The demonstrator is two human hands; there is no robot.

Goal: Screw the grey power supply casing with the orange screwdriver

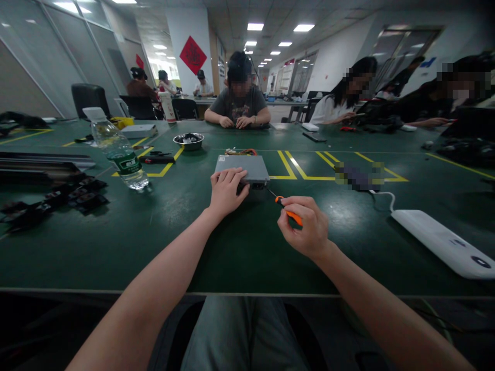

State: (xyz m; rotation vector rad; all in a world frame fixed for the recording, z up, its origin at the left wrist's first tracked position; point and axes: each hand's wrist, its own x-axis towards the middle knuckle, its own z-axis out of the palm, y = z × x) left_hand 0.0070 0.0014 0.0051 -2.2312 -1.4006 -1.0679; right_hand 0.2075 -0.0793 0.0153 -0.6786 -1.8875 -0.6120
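Note:
A grey metal power supply unit (255,167) lies on the green table, its socket side turned toward me and a bundle of coloured wires behind it. My left hand (228,190) grips its left part, fingers over the top and thumb against the near side. Between the thumb and fingers of my right hand (305,224) is a screwdriver (294,217) with an orange and black handle. Its thin shaft points up and left, the tip at the unit's near right corner. Whether a screw sits under the tip is too small to tell.
A water bottle (122,154) stands at the left, near dark parts (50,201). Beyond are black-handled pliers (157,157) and a metal bowl (188,141) of small pieces. A white power bank (444,242) with a cable lies right. Other people sit across the table (154,247).

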